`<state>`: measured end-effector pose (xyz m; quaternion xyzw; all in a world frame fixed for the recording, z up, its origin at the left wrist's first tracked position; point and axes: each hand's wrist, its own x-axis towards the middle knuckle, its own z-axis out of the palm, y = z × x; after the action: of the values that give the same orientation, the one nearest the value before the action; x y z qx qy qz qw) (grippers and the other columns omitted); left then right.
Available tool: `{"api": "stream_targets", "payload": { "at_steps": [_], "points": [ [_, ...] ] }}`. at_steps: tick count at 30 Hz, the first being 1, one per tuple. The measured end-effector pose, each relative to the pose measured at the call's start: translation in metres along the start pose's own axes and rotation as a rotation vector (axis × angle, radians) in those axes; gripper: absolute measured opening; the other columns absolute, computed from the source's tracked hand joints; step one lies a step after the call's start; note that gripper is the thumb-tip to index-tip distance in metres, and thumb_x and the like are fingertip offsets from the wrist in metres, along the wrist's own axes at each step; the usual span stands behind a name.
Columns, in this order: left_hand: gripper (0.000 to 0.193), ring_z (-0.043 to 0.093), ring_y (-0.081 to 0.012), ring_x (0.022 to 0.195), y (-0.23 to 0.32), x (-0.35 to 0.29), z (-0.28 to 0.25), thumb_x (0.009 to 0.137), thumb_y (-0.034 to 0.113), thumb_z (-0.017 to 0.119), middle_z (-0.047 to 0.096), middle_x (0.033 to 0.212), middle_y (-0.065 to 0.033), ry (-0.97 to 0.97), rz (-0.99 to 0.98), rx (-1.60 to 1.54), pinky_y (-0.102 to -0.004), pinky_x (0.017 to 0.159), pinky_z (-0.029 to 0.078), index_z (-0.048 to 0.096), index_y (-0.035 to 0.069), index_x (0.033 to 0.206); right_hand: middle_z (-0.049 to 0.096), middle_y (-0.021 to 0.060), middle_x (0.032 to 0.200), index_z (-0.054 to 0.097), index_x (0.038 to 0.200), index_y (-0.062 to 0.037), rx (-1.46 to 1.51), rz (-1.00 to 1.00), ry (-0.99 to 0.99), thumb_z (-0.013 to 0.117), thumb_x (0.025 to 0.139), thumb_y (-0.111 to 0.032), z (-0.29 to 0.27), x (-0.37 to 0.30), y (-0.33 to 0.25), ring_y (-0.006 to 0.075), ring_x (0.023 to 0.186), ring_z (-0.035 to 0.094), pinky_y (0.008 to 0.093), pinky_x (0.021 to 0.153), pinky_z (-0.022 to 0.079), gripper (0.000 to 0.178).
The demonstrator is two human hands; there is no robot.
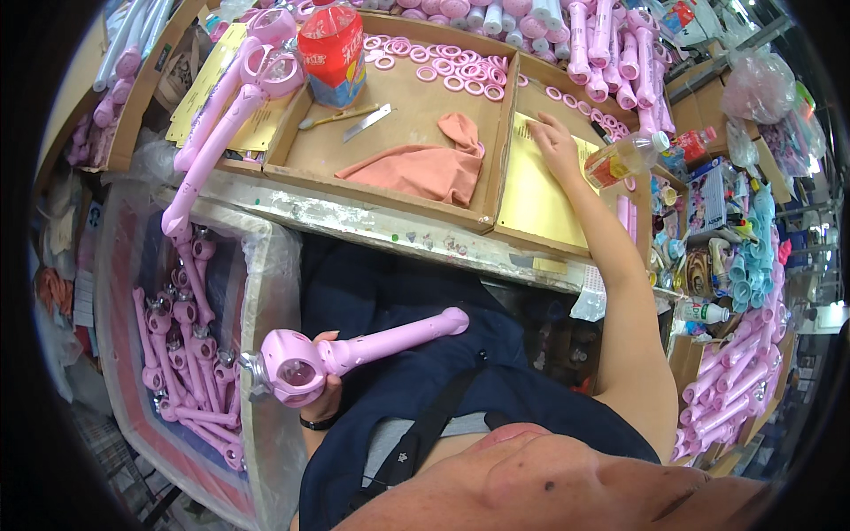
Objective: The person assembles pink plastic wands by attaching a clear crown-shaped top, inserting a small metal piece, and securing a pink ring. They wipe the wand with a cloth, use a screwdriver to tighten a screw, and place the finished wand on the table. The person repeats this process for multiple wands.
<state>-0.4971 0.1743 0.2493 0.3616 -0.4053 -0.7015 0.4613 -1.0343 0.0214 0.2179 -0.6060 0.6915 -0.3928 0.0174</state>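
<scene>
Wand (394,340), pink, is over the lap (390,283), the left hand (326,398) wrapped round its big end. More wands (185,345) in the side bin (271,442) look as far along. Apart, the right hand (555,148) is over yellow paper (540,212); I can't tell its hold. Loose rings (465,60) suggest work is left. The red bottle (326,44) has white writing.

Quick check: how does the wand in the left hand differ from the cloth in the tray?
The wand is light pink; the cloth is salmon. The wand has a straight handle and rounded head; the cloth lies limp. The left hand holds the wand; no hand touches the cloth.
</scene>
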Motion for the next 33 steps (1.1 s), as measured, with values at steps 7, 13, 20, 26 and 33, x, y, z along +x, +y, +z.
{"api": "stream_targets", "payload": {
  "at_steps": [7, 13, 20, 26, 33],
  "points": [
    [0.088, 0.059, -0.0302, 0.105, 0.029, 0.015, 0.002, 0.071, 0.055, 0.071, 0.054, 0.119, -0.0253, -0.033, 0.003, -0.211, -0.0372, 0.082, 0.054, 0.032, 0.006, 0.133, 0.067, 0.0179, 0.099, 0.063, 0.067, 0.0038, 0.716, 0.317, 0.008, 0.037, 0.098, -0.047, -0.014, 0.001, 0.024, 0.025, 0.115, 0.053, 0.0336, 0.101, 0.035, 0.065],
    [0.089, 0.053, -0.0341, 0.116, 0.042, 0.035, 0.014, 0.074, 0.059, 0.064, 0.05, 0.129, -0.0176, -0.017, 0.21, -0.659, -0.05, 0.095, 0.046, 0.028, 0.011, 0.139, 0.06, 0.0136, 0.113, 0.065, 0.09, -0.0007, 0.454, -0.017, 0.266, 0.056, 0.093, -0.027, -0.031, 0.023, -0.048, 0.025, 0.112, 0.052, 0.0338, 0.097, 0.038, 0.028],
    [0.077, 0.052, -0.0334, 0.116, 0.051, 0.066, 0.041, 0.078, 0.058, 0.062, 0.049, 0.129, -0.0137, 0.092, 0.198, -0.59, -0.0484, 0.1, 0.042, 0.035, 0.014, 0.135, 0.061, 0.0118, 0.091, 0.06, 0.094, -0.0002, 0.327, -0.624, 0.405, 0.064, 0.08, 0.005, -0.05, -0.026, -0.212, 0.0218, 0.082, 0.057, 0.0306, 0.072, 0.046, 0.016],
    [0.075, 0.053, -0.033, 0.115, 0.051, 0.061, 0.064, 0.077, 0.059, 0.062, 0.049, 0.128, -0.013, 0.16, 0.159, -0.624, -0.047, 0.1, 0.042, 0.036, 0.015, 0.132, 0.06, 0.0059, 0.088, 0.057, 0.097, -0.0003, 1.318, 0.246, 0.14, 0.06, 0.086, 0.002, 0.021, -0.09, -0.301, 0.0065, 0.072, 0.053, 0.0183, 0.064, 0.042, 0.012],
    [0.078, 0.051, -0.0353, 0.118, 0.05, 0.057, 0.067, 0.079, 0.06, 0.06, 0.046, 0.132, -0.0154, 0.156, 0.231, -0.543, -0.0499, 0.101, 0.041, 0.033, 0.014, 0.135, 0.061, 0.0024, 0.083, 0.058, 0.097, -0.0012, 1.351, 0.336, -0.05, 0.061, 0.088, -0.002, 0.033, -0.098, -0.322, 0.0047, 0.07, 0.053, 0.0174, 0.064, 0.042, 0.01]
  ]
}}
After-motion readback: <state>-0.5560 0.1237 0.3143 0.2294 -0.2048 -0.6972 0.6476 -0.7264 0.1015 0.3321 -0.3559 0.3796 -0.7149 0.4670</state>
